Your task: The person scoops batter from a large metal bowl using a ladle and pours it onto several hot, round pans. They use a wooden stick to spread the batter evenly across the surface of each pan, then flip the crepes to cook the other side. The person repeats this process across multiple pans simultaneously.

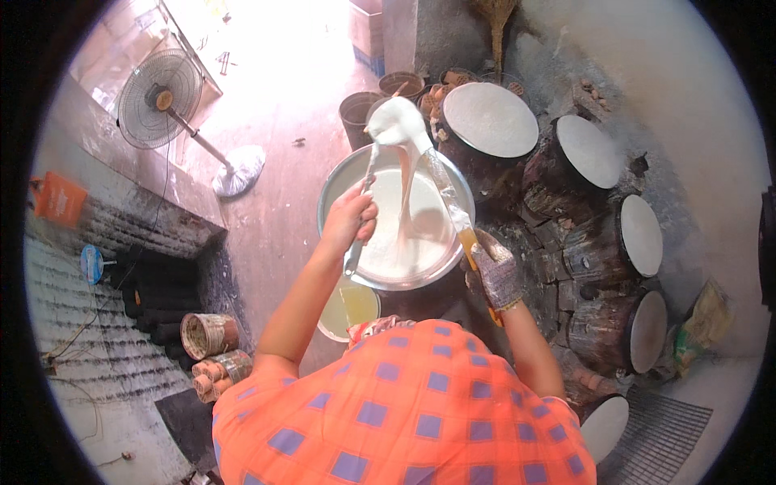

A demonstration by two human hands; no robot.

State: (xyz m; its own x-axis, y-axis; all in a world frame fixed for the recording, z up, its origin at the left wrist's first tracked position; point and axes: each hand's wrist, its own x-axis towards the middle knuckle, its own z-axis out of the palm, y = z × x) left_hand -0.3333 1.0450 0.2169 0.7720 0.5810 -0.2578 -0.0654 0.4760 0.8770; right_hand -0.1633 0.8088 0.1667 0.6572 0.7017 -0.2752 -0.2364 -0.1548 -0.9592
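Observation:
My bare left hand (350,215) is closed around the grey handle of a tool (371,163), whose upper end touches a mass of thick white batter (397,121). In my gloved right hand (497,267) is the yellow-handled end of a long, coated tool (442,188), probably a ladle or scraper, that reaches up to the same mass. Batter hides both tool heads. Strands of it fall into a wide metal basin (324,194) holding more white batter. The glove is knitted and crusted with white residue.
Blackened round stoves with pale round tops (490,119) curve along the right. Buckets (357,112) stand beyond the basin. A pail of yellowish liquid (361,306) sits below it. At left are a standing fan (163,100) and a crusted bucket (209,335).

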